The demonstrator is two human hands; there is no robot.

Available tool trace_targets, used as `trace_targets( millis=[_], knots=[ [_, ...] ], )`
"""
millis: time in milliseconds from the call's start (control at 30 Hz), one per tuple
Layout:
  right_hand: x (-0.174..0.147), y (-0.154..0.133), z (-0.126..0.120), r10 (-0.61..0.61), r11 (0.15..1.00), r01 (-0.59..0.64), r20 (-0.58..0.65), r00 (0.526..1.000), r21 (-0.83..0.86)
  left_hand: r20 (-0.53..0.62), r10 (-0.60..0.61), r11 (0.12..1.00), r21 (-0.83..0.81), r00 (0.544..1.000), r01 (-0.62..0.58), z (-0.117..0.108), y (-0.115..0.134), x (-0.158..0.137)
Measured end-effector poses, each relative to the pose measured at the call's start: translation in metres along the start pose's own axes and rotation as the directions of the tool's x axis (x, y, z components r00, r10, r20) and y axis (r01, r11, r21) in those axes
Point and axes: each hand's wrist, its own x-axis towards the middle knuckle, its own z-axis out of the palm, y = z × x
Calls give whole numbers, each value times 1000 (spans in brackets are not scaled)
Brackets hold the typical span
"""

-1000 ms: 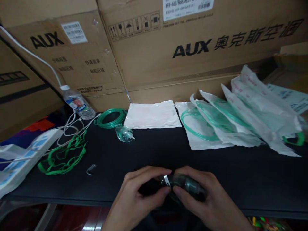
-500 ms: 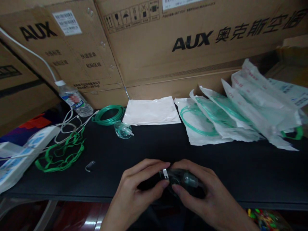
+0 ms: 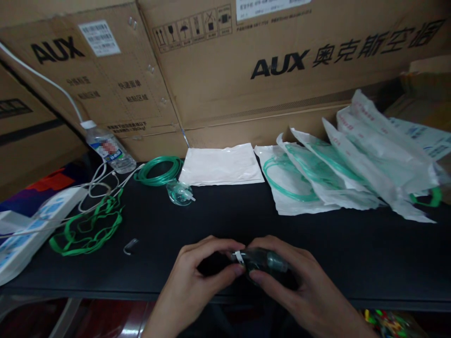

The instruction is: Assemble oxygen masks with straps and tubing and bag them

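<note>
Near the table's front edge, both hands hold a see-through, green-tinted oxygen mask (image 3: 260, 259). My left hand (image 3: 202, 272) pinches its left end between thumb and fingers, at a small pale metal nose strip (image 3: 239, 257). My right hand (image 3: 294, 277) is closed around the other end, beside the mask's round port (image 3: 276, 261); its fingertips are partly hidden behind the mask. To the left on the black table (image 3: 211, 216) lie a small clear curved piece (image 3: 130, 246) and a tangle of green elastic straps (image 3: 88, 230).
A coil of green tubing (image 3: 158, 170) with a small clear cup (image 3: 179, 193) lies behind. White packets (image 3: 221, 165) and several bagged tubing sets (image 3: 299, 183) line the back against cardboard boxes (image 3: 211, 108). A bottle (image 3: 109, 148) and power strip (image 3: 42, 225) stand left.
My left hand has shifted slightly left along the mask's edge, with its fingers still on the metal strip. The mask has turned a little, and the view has tilted slightly upward.
</note>
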Motion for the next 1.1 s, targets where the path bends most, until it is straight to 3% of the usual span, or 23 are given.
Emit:
trace_targets(
  millis=[233, 400, 500, 600, 667, 833, 967, 1100],
  knots=[
    [2, 5, 2, -93, 995, 91, -70, 993, -34, 16, -6, 995, -99, 1000, 8, -2, 4, 5],
    [1, 9, 5, -169, 984, 164, -79, 982, -66, -101, 33, 996, -83, 994, -41, 0, 8, 10],
    [-1, 13, 5, -226, 971, 213, -121, 967, -109, -187, -99, 989, -126, 977, 76, 5, 7, 13],
    [-2, 18, 7, -295, 948, 258, -213, 931, -187, -129, -279, 931, -277, 951, 236, 14, 7, 16],
    [-2, 21, 8, -335, 930, 277, -253, 907, -240, -83, -315, 896, -354, 945, 268, 21, 8, 18],
    [-2, 24, 10, -425, 870, 302, -282, 860, -390, -80, -316, 838, -491, 945, 239, 33, 9, 24],
    [-4, 22, 11, -448, 840, 309, -249, 859, -446, -153, -322, 860, -459, 934, 221, 35, 12, 25],
    [-5, 21, 10, -422, 874, 306, -278, 863, -378, -196, -281, 895, -406, 939, 183, 34, 13, 27]
  ],
)
